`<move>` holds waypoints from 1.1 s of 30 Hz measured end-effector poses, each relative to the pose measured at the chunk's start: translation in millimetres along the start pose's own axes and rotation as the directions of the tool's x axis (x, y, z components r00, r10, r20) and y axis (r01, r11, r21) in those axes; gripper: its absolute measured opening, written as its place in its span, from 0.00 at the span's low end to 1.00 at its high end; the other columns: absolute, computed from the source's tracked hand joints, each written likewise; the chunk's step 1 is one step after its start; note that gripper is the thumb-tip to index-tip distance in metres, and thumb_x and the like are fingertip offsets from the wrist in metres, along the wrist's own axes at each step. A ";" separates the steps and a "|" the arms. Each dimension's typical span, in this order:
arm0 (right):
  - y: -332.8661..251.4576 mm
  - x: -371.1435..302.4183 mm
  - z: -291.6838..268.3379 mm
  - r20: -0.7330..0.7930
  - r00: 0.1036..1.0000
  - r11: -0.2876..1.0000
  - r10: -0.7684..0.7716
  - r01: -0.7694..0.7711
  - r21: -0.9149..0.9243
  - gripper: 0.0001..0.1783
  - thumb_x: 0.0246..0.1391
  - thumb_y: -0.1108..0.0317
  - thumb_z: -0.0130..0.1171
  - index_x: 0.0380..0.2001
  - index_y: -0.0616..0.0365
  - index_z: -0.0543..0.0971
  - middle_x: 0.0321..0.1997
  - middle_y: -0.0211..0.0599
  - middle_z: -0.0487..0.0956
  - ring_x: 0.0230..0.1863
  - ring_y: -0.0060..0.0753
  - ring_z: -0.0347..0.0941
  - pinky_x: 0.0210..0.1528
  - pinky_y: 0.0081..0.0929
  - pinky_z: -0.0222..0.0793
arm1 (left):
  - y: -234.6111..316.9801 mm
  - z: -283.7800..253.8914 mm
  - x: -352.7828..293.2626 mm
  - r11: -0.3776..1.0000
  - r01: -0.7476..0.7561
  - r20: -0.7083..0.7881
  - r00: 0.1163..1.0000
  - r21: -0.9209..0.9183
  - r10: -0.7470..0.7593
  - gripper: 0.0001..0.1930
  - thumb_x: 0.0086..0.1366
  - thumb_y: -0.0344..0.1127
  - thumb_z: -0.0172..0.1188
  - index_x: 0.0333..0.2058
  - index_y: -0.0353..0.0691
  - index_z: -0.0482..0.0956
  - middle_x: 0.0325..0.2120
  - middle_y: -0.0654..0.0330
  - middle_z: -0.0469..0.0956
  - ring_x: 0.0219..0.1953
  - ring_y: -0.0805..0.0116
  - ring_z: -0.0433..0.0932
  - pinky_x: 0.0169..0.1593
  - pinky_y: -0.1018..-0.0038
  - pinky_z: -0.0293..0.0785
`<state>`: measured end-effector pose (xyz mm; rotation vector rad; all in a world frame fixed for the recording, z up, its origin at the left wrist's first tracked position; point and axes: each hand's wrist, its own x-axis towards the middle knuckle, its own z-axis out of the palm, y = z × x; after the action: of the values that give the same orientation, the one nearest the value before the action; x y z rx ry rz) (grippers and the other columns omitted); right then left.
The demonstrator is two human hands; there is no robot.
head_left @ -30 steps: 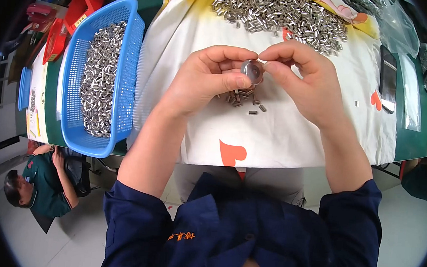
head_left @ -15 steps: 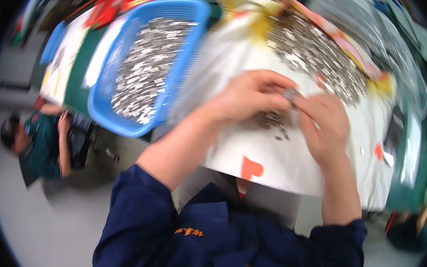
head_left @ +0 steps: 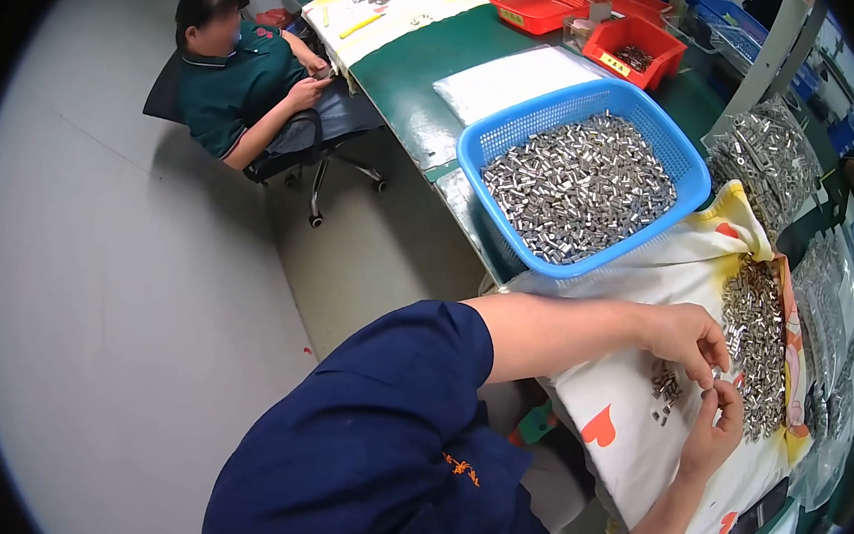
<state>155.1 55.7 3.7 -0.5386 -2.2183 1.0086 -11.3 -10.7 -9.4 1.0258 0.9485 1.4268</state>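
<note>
We've got a small metal piece [head_left: 711,376] pinched between both hands, left hand [head_left: 684,338] above, right hand [head_left: 713,430] below, just beside the metal pile [head_left: 754,343] on the cloth [head_left: 625,423].

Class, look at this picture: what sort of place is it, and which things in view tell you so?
Probably a small-parts assembly or sorting workshop. A blue basket brims with small metal cylinders, more lie heaped on a cloth, and red parts bins stand on a long green workbench where another person sits.
</note>
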 end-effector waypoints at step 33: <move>17.9 3.4 3.7 -0.123 0.981 0.986 0.147 -0.136 0.099 0.06 0.45 0.76 0.53 0.29 0.65 0.74 0.30 0.37 0.75 0.33 0.27 0.70 0.39 0.22 0.64 | -4.9 -17.5 -3.2 0.853 0.188 0.010 0.978 -0.487 -0.209 0.17 0.52 0.30 0.57 0.43 0.39 0.69 0.37 0.58 0.72 0.35 0.67 0.74 0.41 0.70 0.73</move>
<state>151.9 66.9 -10.8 -0.7090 -2.0324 1.1088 -26.3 -13.7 -19.7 0.5058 0.6498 1.4161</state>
